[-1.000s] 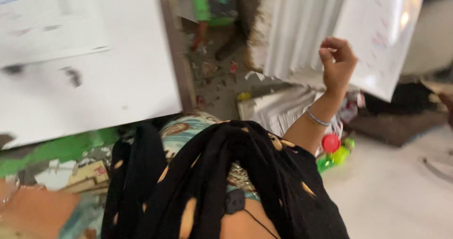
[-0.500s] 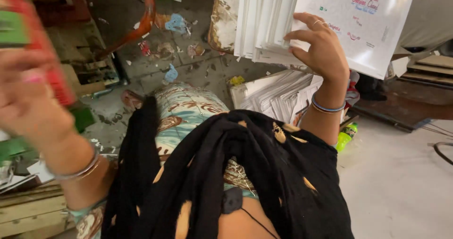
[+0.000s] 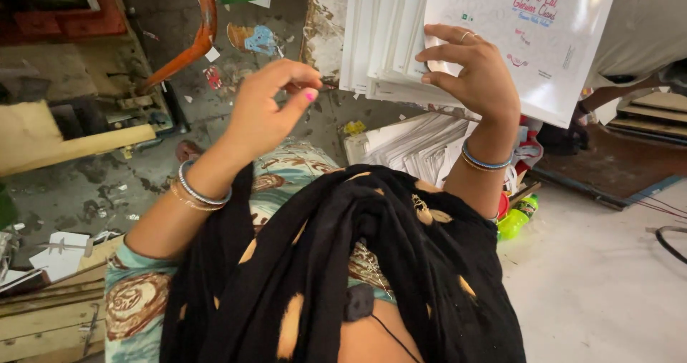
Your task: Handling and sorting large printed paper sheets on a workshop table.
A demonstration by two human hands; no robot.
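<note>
A stack of white sheets (image 3: 401, 41) is gripped by the right hand (image 3: 476, 73); its left edge is pinched by the left hand (image 3: 268, 109). More sheets (image 3: 411, 148) lie below, untouched.

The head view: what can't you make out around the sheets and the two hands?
- Sheets: tops cut off by the upper edge, so their full size is unknown.
- Right hand: palm and thumb hidden behind its own back; the grip on the sheets is only partly seen.
- Left hand: fingertips pinch something too small to tell.
- Lap and legs: hidden by the black scarf.
- Green bottle: mostly behind the right arm.
</note>
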